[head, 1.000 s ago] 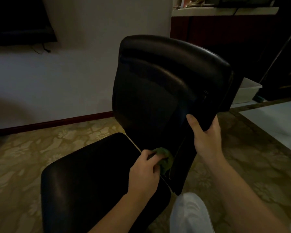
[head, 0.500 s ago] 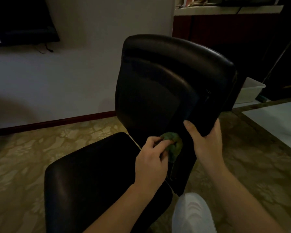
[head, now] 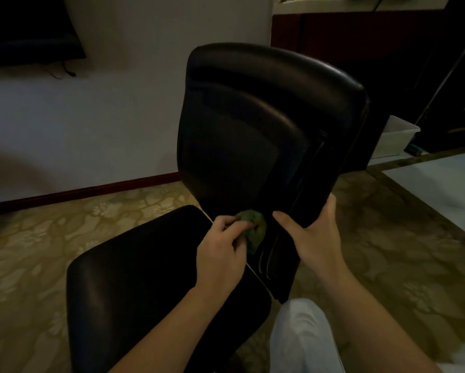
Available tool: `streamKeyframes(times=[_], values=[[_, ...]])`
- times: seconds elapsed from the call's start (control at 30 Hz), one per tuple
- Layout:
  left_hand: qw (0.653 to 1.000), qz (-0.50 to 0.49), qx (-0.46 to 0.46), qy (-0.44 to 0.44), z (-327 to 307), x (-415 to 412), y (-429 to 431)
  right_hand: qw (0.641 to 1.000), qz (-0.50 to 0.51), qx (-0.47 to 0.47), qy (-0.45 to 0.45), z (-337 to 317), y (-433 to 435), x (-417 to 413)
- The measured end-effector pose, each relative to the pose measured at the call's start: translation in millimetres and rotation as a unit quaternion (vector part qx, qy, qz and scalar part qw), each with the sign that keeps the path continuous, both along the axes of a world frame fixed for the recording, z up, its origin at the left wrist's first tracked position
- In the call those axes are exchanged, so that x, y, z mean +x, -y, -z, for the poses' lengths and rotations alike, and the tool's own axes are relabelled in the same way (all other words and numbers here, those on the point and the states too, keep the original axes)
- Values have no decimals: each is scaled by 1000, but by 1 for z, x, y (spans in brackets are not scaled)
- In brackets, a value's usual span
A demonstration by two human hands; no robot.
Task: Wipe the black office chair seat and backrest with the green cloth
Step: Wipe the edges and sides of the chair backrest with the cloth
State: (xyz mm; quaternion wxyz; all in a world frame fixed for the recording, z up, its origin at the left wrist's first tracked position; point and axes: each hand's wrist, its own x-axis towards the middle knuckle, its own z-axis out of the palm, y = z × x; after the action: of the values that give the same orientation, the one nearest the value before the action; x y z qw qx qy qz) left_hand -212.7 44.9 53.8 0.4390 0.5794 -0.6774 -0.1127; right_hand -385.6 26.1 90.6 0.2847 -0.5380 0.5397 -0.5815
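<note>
The black office chair stands in the middle, its backrest (head: 252,125) upright and its seat (head: 145,278) low at the left. My left hand (head: 220,251) grips the bunched green cloth (head: 255,227) and holds it against the lower part of the backrest, just above the seat's rear edge. My right hand (head: 317,238) grips the backrest's lower right edge, thumb on the front, fingers hidden behind it.
A patterned beige floor (head: 37,238) surrounds the chair. A white wall with a red skirting board (head: 91,189) runs behind. A white plastic bin (head: 392,135) sits at the right, beside dark furniture. My light trouser leg (head: 301,335) is below the chair.
My left hand has carried the green cloth upward along the lower backrest, from near the seat gap to just left of my right thumb. My right hand keeps its grip.
</note>
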Motion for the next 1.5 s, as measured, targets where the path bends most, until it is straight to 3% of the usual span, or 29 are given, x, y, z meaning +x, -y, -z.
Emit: streamKeyframes(times=[0.13,0.4,0.63,1.07,1.27,1.5], values=[[1000,16,-13,-11,-11,-8,2,1000,0,-4,-1,3,-1,1],[994,1,96,53,46,2,-21,1000,-1,-2,-12,3,-1,-1],[999,17,11,-31,7,-10,-11,1000,6,-7,-16,7,-1,1],[998,8,37,43,53,-7,-18,999,17,-5,-26,10,1,0],[999,-4,-2,-38,22,-11,-19,999,22,-4,-27,9,-1,2],[1000,8,4,-3,37,-23,-19,999,30,14,-27,9,-2,2]])
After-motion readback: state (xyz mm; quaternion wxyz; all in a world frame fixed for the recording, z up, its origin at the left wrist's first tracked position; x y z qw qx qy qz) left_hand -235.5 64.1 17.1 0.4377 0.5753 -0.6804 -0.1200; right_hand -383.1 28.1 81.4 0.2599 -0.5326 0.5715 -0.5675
